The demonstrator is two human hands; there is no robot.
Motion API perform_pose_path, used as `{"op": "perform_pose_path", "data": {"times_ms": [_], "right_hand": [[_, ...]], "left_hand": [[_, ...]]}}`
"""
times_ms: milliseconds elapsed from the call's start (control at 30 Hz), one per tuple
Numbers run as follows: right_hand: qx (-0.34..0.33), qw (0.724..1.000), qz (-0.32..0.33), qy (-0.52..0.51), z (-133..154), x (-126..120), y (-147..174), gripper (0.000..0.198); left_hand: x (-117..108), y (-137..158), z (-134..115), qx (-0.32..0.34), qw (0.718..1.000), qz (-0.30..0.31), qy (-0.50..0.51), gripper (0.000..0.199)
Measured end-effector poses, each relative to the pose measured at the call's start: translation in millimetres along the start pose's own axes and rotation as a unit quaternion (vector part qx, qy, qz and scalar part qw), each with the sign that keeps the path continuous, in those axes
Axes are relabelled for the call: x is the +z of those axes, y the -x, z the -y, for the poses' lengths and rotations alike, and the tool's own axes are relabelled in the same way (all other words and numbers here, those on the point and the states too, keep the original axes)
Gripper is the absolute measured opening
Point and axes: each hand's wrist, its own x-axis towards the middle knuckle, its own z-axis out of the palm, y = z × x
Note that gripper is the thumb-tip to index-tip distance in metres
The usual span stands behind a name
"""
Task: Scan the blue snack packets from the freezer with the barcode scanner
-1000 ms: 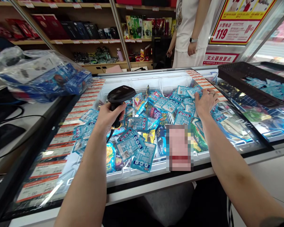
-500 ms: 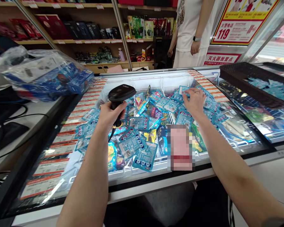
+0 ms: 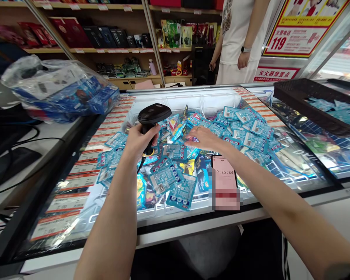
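Note:
In my left hand (image 3: 141, 142) is a black barcode scanner (image 3: 154, 113), held upright by its handle, its cord hanging down. My right hand (image 3: 203, 138) reaches over the middle of the glass top, palm down with fingers stretched out. Its fingertips are just above or at a blue packet (image 3: 174, 151); I cannot tell whether they touch it. More blue packets, printed side up, lie on the glass: a spread to the right (image 3: 255, 140), a pair at the front (image 3: 183, 192), and a group at the left (image 3: 116, 139). A phone (image 3: 224, 175) showing a timer lies near the front edge.
Under the glass of the freezer (image 3: 169, 225) are colourful ice-cream packs. A dark basket (image 3: 315, 101) with more blue packets stands at the right. A plastic-wrapped bundle (image 3: 67, 91) and cables are at the left. Behind the freezer a person (image 3: 236, 42) stands by shelves.
My right hand has moved left from the packets on the right to the middle, leaving those packets in view. My left hand still holds the scanner in about the same place.

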Motion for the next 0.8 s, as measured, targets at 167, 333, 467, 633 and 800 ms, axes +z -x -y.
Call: {"op": "perform_pose_path", "data": {"times_ms": [167,333,467,633,800], "right_hand": [[-0.012,0.999,0.007,0.045,15,8,-6,0.07],[0.02,0.999,-0.012,0.043,3,11,-11,0.058],[0.061,0.997,-0.043,0.012,-12,7,-11,0.052],[0.125,0.981,-0.12,-0.083,-25,0,-3,0.056],[0.142,0.957,-0.203,-0.152,-45,-3,5,0.052]], "left_hand": [[-1,0,2,0.004,1.0,-0.005,0.003,0.02],[-1,-1,4,0.007,1.0,0.004,0.005,0.022],[-1,-3,7,-0.003,1.0,0.006,-0.004,0.024],[-2,-5,9,-0.002,0.999,0.032,-0.017,0.027],[-2,-2,4,-0.004,0.998,0.057,-0.033,0.026]]}}
